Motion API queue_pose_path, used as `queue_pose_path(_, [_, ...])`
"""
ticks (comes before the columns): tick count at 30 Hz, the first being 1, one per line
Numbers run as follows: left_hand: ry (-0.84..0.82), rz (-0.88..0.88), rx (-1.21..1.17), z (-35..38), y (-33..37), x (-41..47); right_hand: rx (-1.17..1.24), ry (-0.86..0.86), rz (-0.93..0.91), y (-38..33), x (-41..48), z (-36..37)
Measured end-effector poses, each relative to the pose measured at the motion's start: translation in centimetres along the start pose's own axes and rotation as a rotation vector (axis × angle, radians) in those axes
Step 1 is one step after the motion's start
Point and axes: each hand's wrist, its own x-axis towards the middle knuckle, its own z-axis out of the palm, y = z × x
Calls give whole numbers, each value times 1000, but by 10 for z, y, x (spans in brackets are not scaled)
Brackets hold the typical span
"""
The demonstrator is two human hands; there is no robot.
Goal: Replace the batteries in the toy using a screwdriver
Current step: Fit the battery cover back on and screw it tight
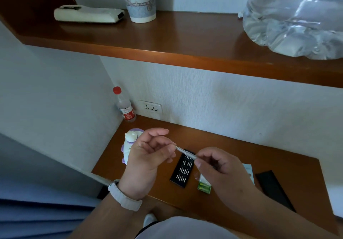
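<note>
Scene: A person at a wooden counter prepares a tool, the toy not yet opened.
Screwdriver: The slim silver screwdriver is held in the air above the open bit case, spanning both hands.
Right hand: The right hand grasps the handle end, fingers curled round it.
Left hand: The left hand pinches the tip end with curled fingers, apparently seating or checking a bit; the bit itself is too small to make out.
Toy: The white-and-purple toy stands on the counter behind the left hand, near the wall, untouched by either hand.
Batteries: A pack of green batteries lies just beside the bit case, seemingly unopened.
Progress: Early by the look of it. Tool nearly ready; unscrewing the cover, swapping the cells and closing up all appear to remain.
Also on the counter: the black case lid to the right, a red-capped bottle in the corner.
</note>
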Motion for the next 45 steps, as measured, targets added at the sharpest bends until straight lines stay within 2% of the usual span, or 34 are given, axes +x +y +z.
queue_pose_path(7, [33, -99, -193, -3, -1, -1, 129, 30, 101, -2, -3, 27])
queue_pose_path(21, [9, -216, -124, -52, 7, 10, 151, 2, 150, -12, 22, 86])
queue_pose_path(26, [7, -248, 124, -93, 3, 12, 170, 0, 180, -22, 35, 115])
queue_pose_path(32, [154, -215, 601, -176, -33, 30, 222, 27, 251, -26, 54, 150])
queue_pose_path(36, [156, -265, 730, -214, -52, 49, 256, 61, 327, -20, 71, 177])
queue_pose_path(40, [81, -409, 660, -236, -77, 67, 323, 89, 405, -3, 88, 201])
queue_pose_path(45, [95, -652, 311, -248, -102, 80, 573, 174, 501, 17, 112, 223])
